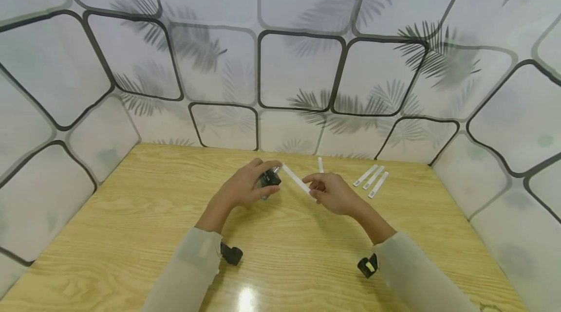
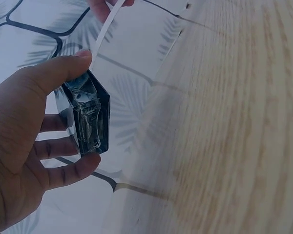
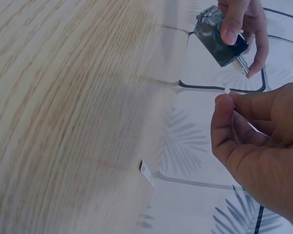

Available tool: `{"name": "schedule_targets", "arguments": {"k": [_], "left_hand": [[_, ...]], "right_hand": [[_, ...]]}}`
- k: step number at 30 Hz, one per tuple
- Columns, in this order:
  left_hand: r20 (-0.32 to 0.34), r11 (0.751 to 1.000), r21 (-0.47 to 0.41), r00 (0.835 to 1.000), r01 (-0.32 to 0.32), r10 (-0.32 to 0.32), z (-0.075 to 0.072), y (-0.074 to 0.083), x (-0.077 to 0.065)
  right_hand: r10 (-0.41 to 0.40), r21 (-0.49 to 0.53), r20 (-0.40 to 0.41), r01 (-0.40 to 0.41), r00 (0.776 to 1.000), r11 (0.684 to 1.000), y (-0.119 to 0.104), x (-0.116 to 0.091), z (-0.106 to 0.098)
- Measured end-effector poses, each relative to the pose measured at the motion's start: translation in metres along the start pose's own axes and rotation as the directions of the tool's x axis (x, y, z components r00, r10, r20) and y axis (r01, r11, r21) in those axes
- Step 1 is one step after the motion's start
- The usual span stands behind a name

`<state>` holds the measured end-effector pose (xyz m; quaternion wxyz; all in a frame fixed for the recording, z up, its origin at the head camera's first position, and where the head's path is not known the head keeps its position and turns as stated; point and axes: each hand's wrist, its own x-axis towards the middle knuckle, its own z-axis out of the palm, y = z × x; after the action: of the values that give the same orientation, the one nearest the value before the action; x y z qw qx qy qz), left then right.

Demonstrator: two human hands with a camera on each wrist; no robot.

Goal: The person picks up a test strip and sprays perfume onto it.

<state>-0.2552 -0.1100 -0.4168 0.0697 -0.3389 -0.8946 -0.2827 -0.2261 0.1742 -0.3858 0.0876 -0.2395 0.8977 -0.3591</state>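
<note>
In the head view my left hand (image 1: 238,188) grips a dark glass perfume bottle (image 1: 270,178) above the table. Its index finger lies on the spray nozzle at the top, as the right wrist view also shows on the bottle (image 3: 219,41). Seen from below in the left wrist view, the bottle (image 2: 92,117) has a faceted, clear-looking base. My right hand (image 1: 335,194) pinches one end of a white paper test strip (image 1: 294,176) between thumb and fingers. The strip's far end points at the nozzle; whether they touch I cannot tell.
Three white strips (image 1: 371,177) with small printed marks lie side by side on the wooden table (image 1: 144,205) at the right. Another strip (image 1: 321,164) lies just behind my right hand, partly hidden. A patterned curtain (image 1: 298,68) surrounds the table's back and sides.
</note>
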Motion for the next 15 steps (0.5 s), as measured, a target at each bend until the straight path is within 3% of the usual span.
{"name": "schedule_targets", "arguments": {"k": [15], "left_hand": [[-0.003,0.999,-0.035,1.0,-0.006,0.006,-0.002,-0.003,0.001]], "right_hand": [[0.065,0.029,-0.073,-0.063,0.995,0.998,0.022,0.001,-0.01]]}}
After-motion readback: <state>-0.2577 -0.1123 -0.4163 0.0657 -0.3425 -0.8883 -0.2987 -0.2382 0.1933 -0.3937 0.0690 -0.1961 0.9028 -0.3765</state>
